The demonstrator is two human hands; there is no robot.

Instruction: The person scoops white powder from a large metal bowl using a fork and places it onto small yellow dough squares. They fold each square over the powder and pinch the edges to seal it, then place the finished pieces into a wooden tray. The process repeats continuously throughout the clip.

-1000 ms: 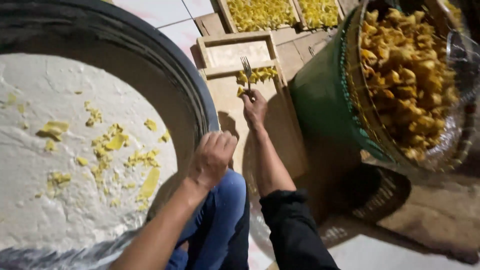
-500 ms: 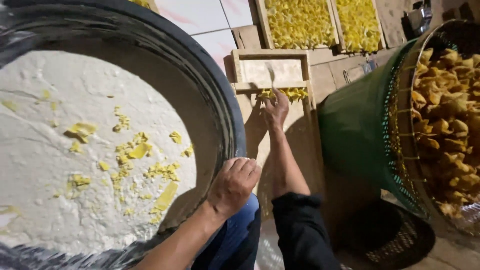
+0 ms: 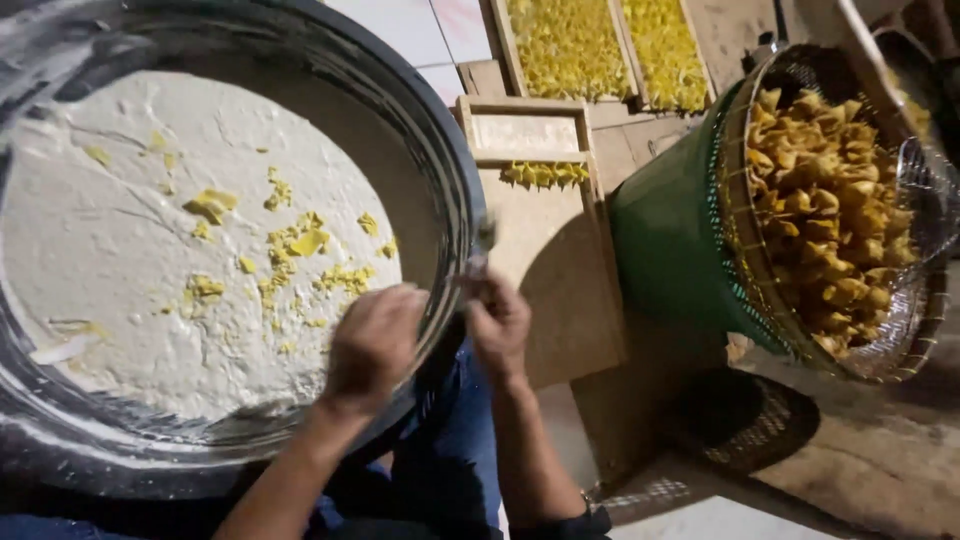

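Note:
My left hand [image 3: 375, 340] rests closed on the near rim of a big metal basin [image 3: 455, 170]. Inside the basin lies white flour with scattered yellow dough pieces [image 3: 300, 245]. Just to the right of the rim, my right hand [image 3: 497, 322] holds a small metal fork-like tool [image 3: 484, 243], prongs pointing up. Beyond it lies a wooden tray [image 3: 555, 270] with a short row of folded yellow dough pieces [image 3: 544, 175] across it.
A green bucket [image 3: 670, 240] at the right carries a wire basket [image 3: 890, 340] heaped with golden fried pieces. Two more wooden trays of yellow pieces [image 3: 600, 45] lie at the top. My blue-clad knee [image 3: 465, 440] is under my hands.
My right hand has drawn back from the wooden tray's row of pieces to the basin rim, still with the fork. The left hand stays on the rim.

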